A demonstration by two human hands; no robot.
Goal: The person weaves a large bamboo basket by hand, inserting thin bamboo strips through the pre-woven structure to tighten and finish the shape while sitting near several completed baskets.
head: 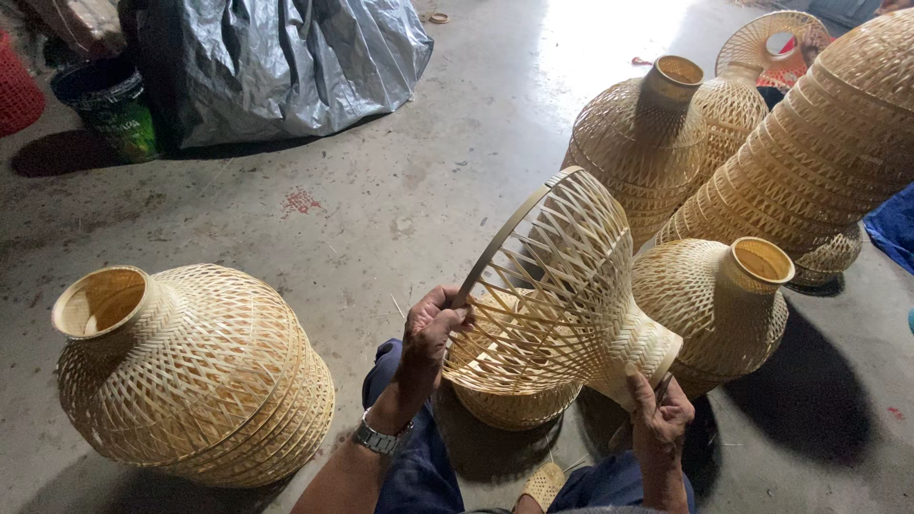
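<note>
Open-weave bamboo lampshade (562,286), tilted sideways, wide rim up-left, narrow neck down-right.

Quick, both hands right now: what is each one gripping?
Left hand: closed on the wide rim of the woven bamboo shade.
Right hand: closed around the same shade's narrow neck.

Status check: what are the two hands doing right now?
Left hand grips hoop rim of the pale woven bamboo shade. Right hand holds its narrow neck. Shade tilted, above another woven piece. Nothing in the way.
</note>
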